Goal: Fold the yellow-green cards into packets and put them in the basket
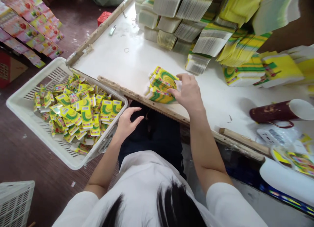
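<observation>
A small pile of flat yellow-and-green printed cartons [163,86] lies on the white table near its front edge. My right hand [187,91] is at the pile's right side, thumb and fingers curved around its edge. Whether the fingers press on a carton or only touch the pile, I cannot tell. My left hand [129,122] hangs in the air between the table edge and the basket, thumb and fingers apart, holding nothing. To its left, a white plastic basket [14,102] holds many small folded yellow-and-green boxes [87,117].
Banded stacks of cartons [188,30] stand at the back of the white table [110,56]. A dark red mug [272,112] lies on its side at the right. Wooden strips [147,102] edge the table. Pink printed sheets [26,24] stand at the far left, and another crate [16,200] below.
</observation>
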